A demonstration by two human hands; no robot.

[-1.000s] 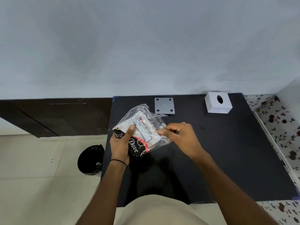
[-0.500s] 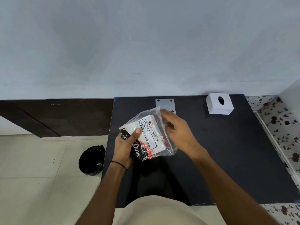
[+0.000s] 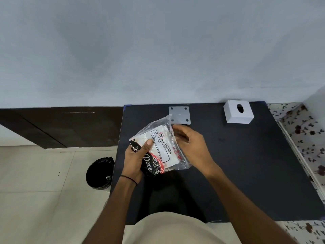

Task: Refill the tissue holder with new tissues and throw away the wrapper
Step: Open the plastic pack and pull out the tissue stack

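Note:
A clear plastic tissue pack (image 3: 161, 147) with a white label and black-and-red print is held above the black table (image 3: 246, 164). My left hand (image 3: 135, 161) grips its lower left end, thumb pressed on the front. My right hand (image 3: 193, 148) holds the pack's right side, fingers at the upper open end of the wrapper. The white cube tissue holder cover (image 3: 237, 114), with an oval slot on top, stands at the table's far right. A grey square base plate (image 3: 179, 115) lies flat at the far middle, partly behind the pack.
A black-lined waste bin (image 3: 100, 173) stands on the tiled floor left of the table. A dark wooden panel (image 3: 61, 125) runs along the wall at left. A floral-patterned surface (image 3: 304, 131) borders the table's right side.
My right hand has slid from the pack's lower right edge up along its right side to the top end. The pack has tilted more upright in my left hand.

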